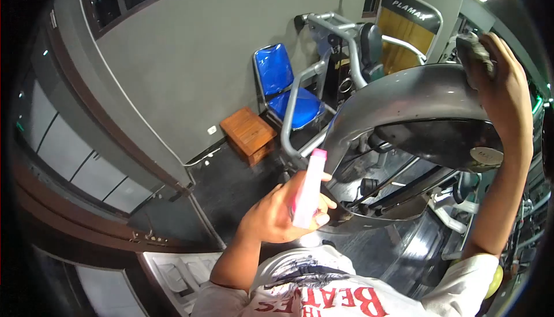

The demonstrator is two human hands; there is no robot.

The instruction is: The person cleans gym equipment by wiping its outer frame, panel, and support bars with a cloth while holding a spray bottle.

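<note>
Left hand point(281, 212) wrapped around a pink-and-white container point(309, 193), centre; right hand point(505, 80) curled round a bunched cloth point(476, 56) at the grey curved frame point(404, 89), upper right. On shirt point(401, 304), bottom: red "THE BEATLES". On oval label point(486, 156), right: "MA…", remainder unclear. On panel point(411, 14), upper right: "PLAMAX".

Gym, grey exercise equip. point(412, 89), PLAMAX panel point(408, 21)

White short-sleeved T-shirt point(341, 287) with red "THE BEATLES" lettering point(367, 302) and dark print point(311, 278).
</note>
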